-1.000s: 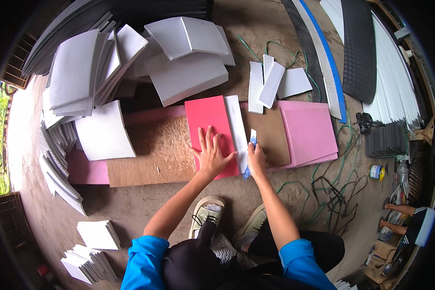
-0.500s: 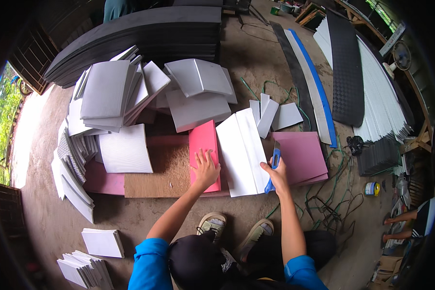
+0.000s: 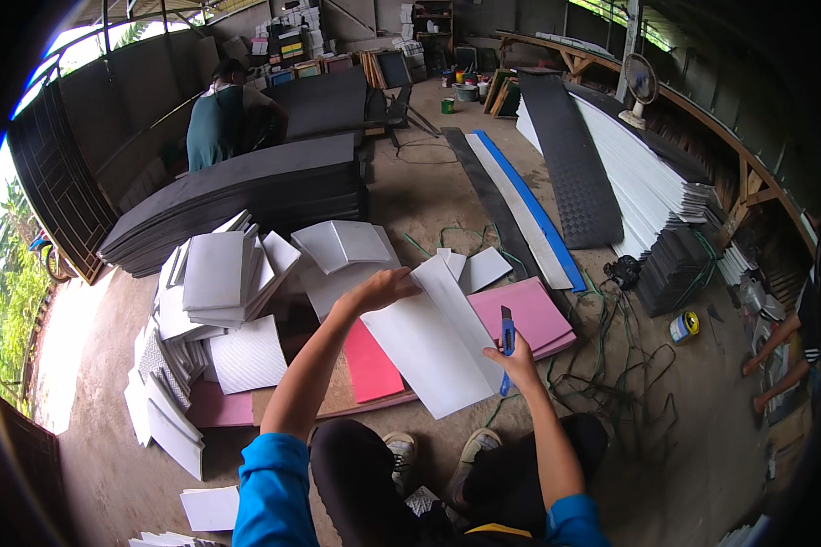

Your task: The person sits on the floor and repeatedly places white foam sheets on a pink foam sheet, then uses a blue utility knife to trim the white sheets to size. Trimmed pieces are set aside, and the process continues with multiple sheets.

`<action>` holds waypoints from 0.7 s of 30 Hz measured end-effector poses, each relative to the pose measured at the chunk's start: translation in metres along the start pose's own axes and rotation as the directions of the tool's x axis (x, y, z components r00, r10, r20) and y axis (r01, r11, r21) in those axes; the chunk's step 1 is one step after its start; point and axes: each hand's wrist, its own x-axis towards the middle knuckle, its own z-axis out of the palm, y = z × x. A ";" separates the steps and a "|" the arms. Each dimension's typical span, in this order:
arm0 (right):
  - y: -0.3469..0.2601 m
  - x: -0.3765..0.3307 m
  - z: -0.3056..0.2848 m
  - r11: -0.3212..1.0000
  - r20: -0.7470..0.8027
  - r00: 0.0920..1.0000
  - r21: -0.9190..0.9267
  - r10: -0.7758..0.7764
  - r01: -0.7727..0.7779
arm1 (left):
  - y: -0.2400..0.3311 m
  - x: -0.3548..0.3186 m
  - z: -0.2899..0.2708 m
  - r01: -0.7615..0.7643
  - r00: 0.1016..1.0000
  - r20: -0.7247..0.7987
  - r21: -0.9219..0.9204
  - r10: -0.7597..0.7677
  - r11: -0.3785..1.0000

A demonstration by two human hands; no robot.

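Observation:
A white foam sheet (image 3: 433,337), creased lengthwise, is lifted at a tilt in front of me. My left hand (image 3: 380,290) is closed on its far left edge, the fingertips partly hidden. My right hand (image 3: 520,363) wraps round a blue utility knife (image 3: 507,339), blade end pointing away from me, with the thumb by the sheet's right edge. Under the white sheet's left side lies a red foam sheet (image 3: 370,369) on a brown board (image 3: 333,392). Pink foam sheets (image 3: 529,314) lie to the right, beyond the knife.
White and grey foam pieces (image 3: 214,273) are heaped at left. Behind them stands a stack of black sheets (image 3: 246,196), a person (image 3: 223,118) crouching beyond. Tangled green cord (image 3: 602,356) and a small can (image 3: 684,326) lie at right. Another person's hands (image 3: 759,383) show at the far right.
My left hand has gone from the red sheet to the white sheet's far left edge, and that sheet is now raised. The view has tilted up. The knife stays in my right hand.

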 end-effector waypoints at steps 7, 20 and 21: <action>0.047 -0.002 -0.019 0.404 0.226 0.891 0.829 0.393 -0.388 | 0.036 -0.014 0.046 -0.086 0.936 -0.325 0.171 0.138 0.982; -0.032 -0.019 0.007 0.988 0.014 0.992 0.087 0.127 -0.127 | 0.044 -0.009 0.067 -0.116 0.838 -0.488 0.276 0.243 0.954; -0.031 -0.016 0.012 0.997 -0.056 0.998 -0.073 0.011 -0.015 | 0.046 -0.009 0.067 -0.129 0.833 -0.493 0.272 0.253 0.954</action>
